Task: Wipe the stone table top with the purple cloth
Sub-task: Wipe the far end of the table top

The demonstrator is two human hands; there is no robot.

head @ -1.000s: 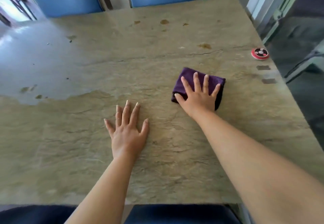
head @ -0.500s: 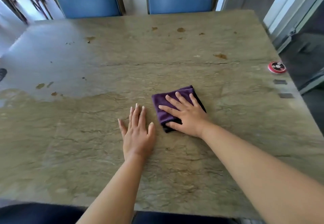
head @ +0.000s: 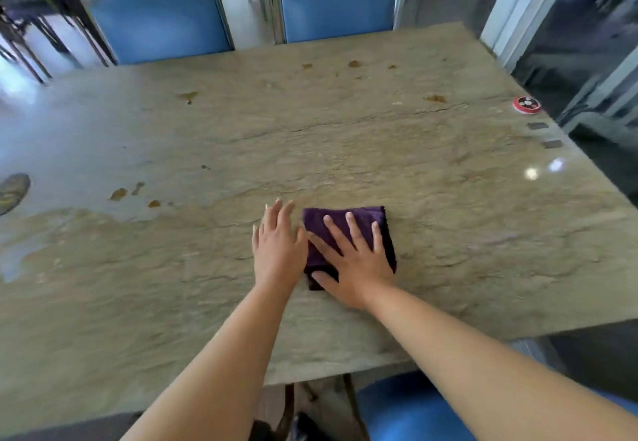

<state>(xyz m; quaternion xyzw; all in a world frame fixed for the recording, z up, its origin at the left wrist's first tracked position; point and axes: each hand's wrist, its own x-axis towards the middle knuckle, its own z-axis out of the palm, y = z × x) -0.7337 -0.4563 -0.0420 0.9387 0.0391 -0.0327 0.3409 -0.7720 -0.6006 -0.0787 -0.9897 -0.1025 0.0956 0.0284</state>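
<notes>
The folded purple cloth [head: 366,219] lies on the beige stone table top [head: 448,205], a little in front of its middle. My right hand [head: 352,261] presses flat on the cloth with its fingers spread. My left hand [head: 278,245] rests flat on the stone just left of the cloth, its thumb side touching the cloth's edge. Brown stains [head: 119,193] dot the left part of the table, and more of them [head: 434,98] show toward the far side.
A round red and black disc [head: 526,104] sits near the right edge, with two small dark patches [head: 545,135] in front of it. Two blue chairs [head: 158,22] stand at the far side, and another blue seat [head: 407,409] is below the near edge.
My right hand has slid the cloth leftward and toward me until it lies beside my left hand. The camera has tilted up, showing more of the far chairs.
</notes>
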